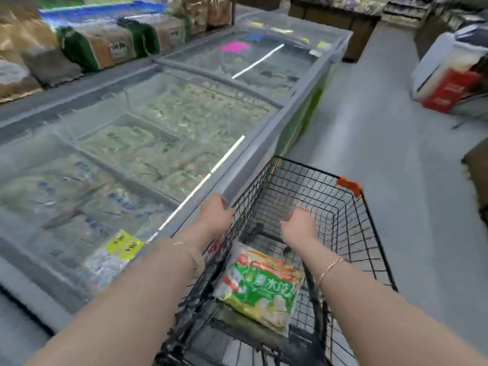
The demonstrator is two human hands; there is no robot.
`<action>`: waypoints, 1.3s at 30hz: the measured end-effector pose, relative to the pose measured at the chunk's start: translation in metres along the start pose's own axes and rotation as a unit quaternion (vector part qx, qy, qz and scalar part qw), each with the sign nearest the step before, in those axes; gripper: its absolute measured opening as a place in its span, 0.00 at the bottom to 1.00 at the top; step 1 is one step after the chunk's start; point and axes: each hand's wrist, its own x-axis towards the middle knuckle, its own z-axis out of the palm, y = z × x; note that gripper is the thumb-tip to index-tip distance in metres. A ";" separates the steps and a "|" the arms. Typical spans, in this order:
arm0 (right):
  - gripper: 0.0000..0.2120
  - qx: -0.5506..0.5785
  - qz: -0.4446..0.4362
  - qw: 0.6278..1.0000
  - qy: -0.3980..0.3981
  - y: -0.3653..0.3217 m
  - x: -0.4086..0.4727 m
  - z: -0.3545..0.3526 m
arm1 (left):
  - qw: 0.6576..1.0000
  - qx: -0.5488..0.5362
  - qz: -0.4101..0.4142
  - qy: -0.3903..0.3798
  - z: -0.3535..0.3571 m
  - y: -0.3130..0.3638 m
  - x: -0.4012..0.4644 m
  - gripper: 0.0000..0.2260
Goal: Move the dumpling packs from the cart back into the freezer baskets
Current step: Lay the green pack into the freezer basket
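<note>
Head view: one green and white plastic dumpling pack (260, 286) lies flat in the black wire shopping cart (351, 233), close to the person. Just beside the cart stands the long grey freezer (250, 165) with glass lids. The left hand (215, 213) rests on the freezer edge with fingers bent over it. The right hand (299, 224) hangs over the cart, loose and holding nothing. The pack looks light, cold and slippery, probably lumpy inside. Taking it by its sides seems best.

Both hands reach forward — left hand (215, 216), right hand (301, 224) — over the cart (351, 207)
</note>
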 end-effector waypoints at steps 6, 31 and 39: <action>0.10 -0.019 0.088 0.995 -0.035 0.066 0.031 0.052 | 0.992 0.106 -0.041 -0.057 0.056 -0.049 0.042 0.06; 0.14 0.064 0.329 0.933 -0.132 0.222 0.095 0.198 | 0.928 0.247 -0.237 -0.150 0.188 -0.232 0.122 0.18; 0.08 0.078 0.349 0.929 -0.096 0.225 0.094 0.199 | 0.918 0.343 -0.179 -0.085 0.190 -0.230 0.117 0.15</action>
